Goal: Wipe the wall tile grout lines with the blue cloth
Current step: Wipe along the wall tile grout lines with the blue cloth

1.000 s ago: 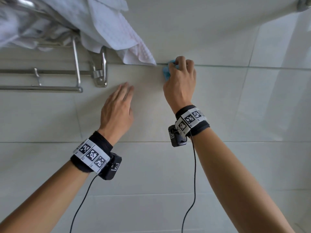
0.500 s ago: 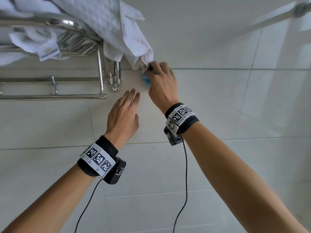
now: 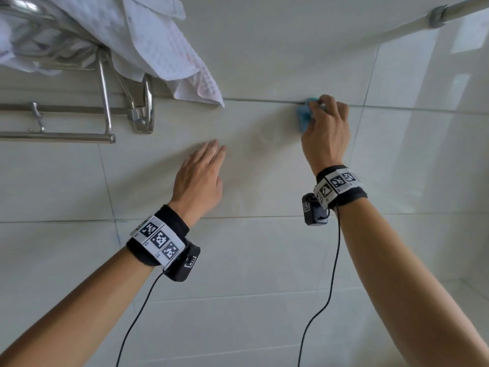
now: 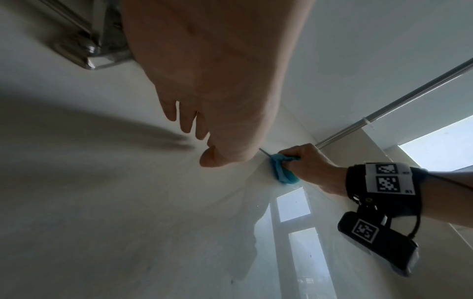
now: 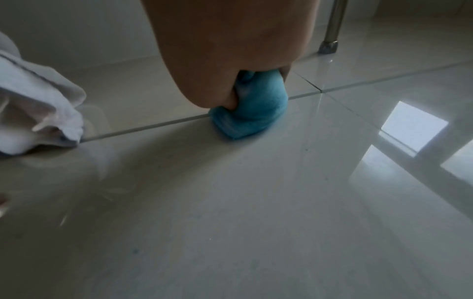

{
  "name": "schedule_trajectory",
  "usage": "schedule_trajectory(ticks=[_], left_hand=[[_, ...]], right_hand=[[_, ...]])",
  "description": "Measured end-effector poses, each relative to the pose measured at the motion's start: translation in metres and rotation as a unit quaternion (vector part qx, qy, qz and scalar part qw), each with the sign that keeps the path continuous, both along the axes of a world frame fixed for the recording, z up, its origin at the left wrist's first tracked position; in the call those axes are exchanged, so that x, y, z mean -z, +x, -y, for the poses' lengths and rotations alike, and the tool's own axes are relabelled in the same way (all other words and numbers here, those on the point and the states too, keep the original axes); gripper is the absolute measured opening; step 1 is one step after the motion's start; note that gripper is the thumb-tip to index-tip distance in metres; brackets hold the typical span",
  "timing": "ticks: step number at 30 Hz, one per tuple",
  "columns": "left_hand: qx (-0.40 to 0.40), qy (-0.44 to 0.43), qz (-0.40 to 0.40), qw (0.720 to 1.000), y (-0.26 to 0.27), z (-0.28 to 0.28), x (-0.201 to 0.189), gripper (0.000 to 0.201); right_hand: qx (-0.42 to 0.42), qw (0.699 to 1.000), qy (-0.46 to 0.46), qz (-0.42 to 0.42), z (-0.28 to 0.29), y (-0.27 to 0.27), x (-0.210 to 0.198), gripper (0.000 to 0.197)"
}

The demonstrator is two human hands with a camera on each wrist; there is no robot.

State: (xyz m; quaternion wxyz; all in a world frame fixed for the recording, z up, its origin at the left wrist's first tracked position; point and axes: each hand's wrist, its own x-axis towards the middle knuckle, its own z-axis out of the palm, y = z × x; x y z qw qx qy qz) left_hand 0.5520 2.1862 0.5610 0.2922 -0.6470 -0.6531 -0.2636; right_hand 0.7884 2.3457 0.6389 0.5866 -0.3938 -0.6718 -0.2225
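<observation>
The right hand [image 3: 326, 128] is pinching the bunched blue cloth [image 3: 303, 118] and pressing it on the horizontal grout line [image 3: 264, 100], a little left of a tile corner; the left hand [image 3: 199, 178] is lying flat on the wall tile [image 3: 164, 181], fingers straight, holding nothing. I judge the task is partly done at most; the lower grout lines and the vertical ones seem to be waiting, and the white towel [image 3: 164, 49] is covering the line further left.
</observation>
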Motion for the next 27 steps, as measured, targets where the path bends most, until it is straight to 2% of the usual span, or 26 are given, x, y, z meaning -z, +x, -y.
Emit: schedule_trajectory(ticks=[3, 5, 7, 9, 12, 14, 18, 23, 27], left_hand=[[-0.016, 0.011, 0.005, 1.000, -0.013, 0.019, 0.013, 0.067], [-0.041, 0.021, 0.015, 0.999, -0.030, 0.040, 0.021, 0.068], [-0.076, 0.031, 0.032, 0.996, -0.054, 0.065, 0.027, 0.069], [-0.115, 0.038, 0.056, 0.991, -0.083, 0.092, 0.033, 0.071], [-0.162, 0.038, 0.080, 0.983, -0.130, 0.132, 0.041, 0.073], [-0.176, 0.032, 0.078, 0.981, -0.162, 0.155, 0.045, 0.074], [-0.184, 0.011, 0.077, 0.980, -0.216, 0.186, 0.048, 0.073], [-0.148, -0.026, 0.048, 0.987, -0.263, 0.183, 0.045, 0.075], [-0.142, -0.057, -0.009, 0.988, -0.295, 0.160, 0.042, 0.095]], right_hand=[[-0.018, 0.995, -0.019, -0.100, 0.003, -0.018, 0.015, 0.038], [-0.042, 0.990, -0.010, -0.132, 0.011, -0.044, 0.033, 0.037], [-0.068, 0.994, 0.026, -0.083, 0.026, -0.079, 0.055, 0.035], [-0.111, 0.992, 0.059, 0.008, 0.048, -0.120, 0.077, 0.035], [-0.174, 0.972, 0.071, 0.138, 0.085, -0.183, 0.104, 0.031], [-0.194, 0.960, 0.069, 0.187, 0.105, -0.218, 0.112, 0.034], [-0.223, 0.962, 0.034, 0.155, 0.137, -0.265, 0.104, 0.035], [-0.208, 0.968, 0.018, 0.141, 0.166, -0.313, 0.098, 0.032], [-0.182, 0.980, -0.007, 0.082, 0.180, -0.344, 0.100, 0.033]])
